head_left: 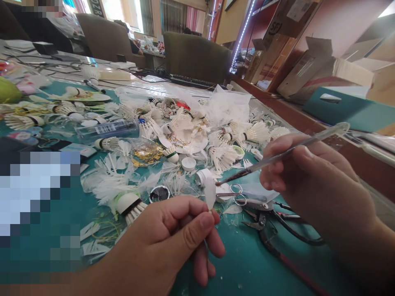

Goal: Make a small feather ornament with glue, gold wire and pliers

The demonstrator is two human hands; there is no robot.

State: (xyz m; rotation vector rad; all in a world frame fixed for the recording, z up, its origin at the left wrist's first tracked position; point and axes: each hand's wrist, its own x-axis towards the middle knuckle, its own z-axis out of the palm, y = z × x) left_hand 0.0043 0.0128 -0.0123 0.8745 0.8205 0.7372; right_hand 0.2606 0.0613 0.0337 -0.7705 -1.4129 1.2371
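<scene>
Between thumb and forefinger, my left hand point(182, 234) pinches the base of a small white feather piece point(210, 193), which stands upright. My right hand point(324, 181) grips a thin paintbrush point(262, 163) with a clear handle. Its dark tip lies close to the feather's right edge; whether they touch I cannot tell. Just behind the feather is a white round jar lid point(203, 176). A small open pot of dark paste point(159, 193) sits beyond my left hand. Left of that hand lies a shuttlecock point(129, 205) with a black band.
Pliers point(262, 211) and small scissors point(239, 194) lie below my right hand. Shuttlecocks, loose feathers and plastic bags point(228, 105) cover the green mat point(237, 263). A keyboard point(193, 81) and chairs point(197, 55) are behind. Cardboard boxes point(311, 70) stand at the right.
</scene>
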